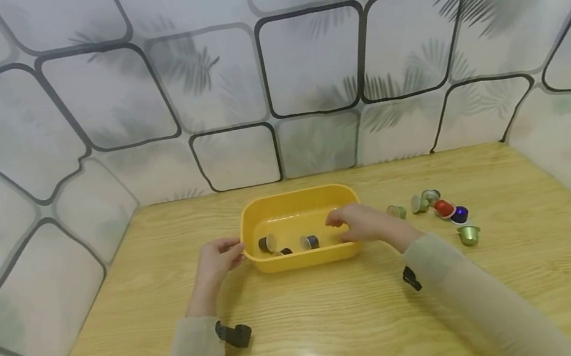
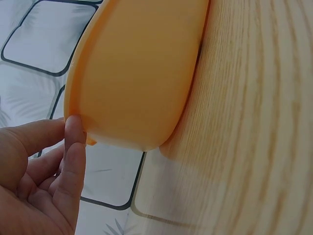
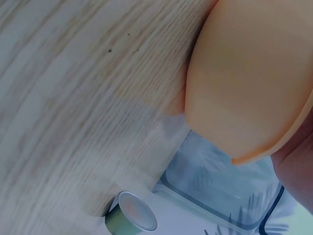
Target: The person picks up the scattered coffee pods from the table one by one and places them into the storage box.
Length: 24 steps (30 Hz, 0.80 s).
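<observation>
While my left hand [image 1: 218,257] pinched one tray [image 1: 298,260] with three capsules [image 1: 309,242], my right hand [image 1: 364,221], loosely parted, held nothing visible.

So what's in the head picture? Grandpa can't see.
Left hand holding a yellow tray by its edge, right hand over it. Three coffee capsules show inside; green, red and blue capsules lie on the wooden table at right.

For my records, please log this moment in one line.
left fingers: pinch yellow tray; right fingers: over tray; capsules: some in tray, others on table
</observation>
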### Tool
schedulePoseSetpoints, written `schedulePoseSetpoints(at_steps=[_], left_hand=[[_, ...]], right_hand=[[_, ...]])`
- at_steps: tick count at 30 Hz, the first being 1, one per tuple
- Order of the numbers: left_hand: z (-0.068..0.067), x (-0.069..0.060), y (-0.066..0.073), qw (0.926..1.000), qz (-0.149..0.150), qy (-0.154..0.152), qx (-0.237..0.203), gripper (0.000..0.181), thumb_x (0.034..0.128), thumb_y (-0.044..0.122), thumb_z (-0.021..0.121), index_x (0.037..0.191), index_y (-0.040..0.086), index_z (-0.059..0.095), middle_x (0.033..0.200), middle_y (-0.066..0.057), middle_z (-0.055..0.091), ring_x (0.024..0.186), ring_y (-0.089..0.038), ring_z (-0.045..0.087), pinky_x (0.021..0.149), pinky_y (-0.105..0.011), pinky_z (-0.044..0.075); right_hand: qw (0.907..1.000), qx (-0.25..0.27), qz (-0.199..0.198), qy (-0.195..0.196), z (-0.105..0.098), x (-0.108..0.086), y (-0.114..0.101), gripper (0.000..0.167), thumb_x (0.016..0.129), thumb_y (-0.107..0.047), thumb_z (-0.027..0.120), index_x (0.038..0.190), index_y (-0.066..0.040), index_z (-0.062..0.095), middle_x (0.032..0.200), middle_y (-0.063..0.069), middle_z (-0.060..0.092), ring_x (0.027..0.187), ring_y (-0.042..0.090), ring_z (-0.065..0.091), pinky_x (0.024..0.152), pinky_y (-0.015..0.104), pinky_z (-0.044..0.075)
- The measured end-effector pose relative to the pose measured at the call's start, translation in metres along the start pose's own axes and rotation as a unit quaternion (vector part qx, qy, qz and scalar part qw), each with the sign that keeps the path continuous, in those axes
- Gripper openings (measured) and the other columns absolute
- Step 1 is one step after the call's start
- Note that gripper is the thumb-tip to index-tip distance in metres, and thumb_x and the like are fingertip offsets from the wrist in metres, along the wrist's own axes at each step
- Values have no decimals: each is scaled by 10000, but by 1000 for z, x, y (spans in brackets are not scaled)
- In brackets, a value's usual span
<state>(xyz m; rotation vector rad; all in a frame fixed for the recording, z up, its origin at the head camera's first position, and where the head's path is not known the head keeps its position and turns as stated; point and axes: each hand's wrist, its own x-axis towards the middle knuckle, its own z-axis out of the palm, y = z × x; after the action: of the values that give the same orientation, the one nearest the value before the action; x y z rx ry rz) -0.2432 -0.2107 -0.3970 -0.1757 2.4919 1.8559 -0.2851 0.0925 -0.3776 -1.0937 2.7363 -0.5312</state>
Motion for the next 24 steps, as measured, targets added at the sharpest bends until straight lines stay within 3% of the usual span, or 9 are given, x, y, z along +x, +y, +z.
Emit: schedulePoseSetpoints(at_steps=[12, 24], left_hand=[[3, -1, 1, 10000, -20, 4, -40, 288, 860, 47, 566, 1098, -115, 548, 961, -215, 599, 753, -212, 603, 667, -247, 513], [0, -1, 1, 10000, -4, -21, -5, 303, 866, 58, 560, 1111, -117, 539, 1013, -245, 581, 765, -211, 603, 685, -252, 512]], right_hand=[[9997, 33, 234, -101, -1, -1, -1, 345, 794, -24, 639, 1125, 2, 548, 1091, 132, 577, 998, 268, 536, 832, 388, 449], [9955, 540, -87, 771, -12, -11, 5, 371, 804, -85, 639, 1139, 42, 541, 1106, 164, 572, 1009, 300, 531, 859, 413, 435]])
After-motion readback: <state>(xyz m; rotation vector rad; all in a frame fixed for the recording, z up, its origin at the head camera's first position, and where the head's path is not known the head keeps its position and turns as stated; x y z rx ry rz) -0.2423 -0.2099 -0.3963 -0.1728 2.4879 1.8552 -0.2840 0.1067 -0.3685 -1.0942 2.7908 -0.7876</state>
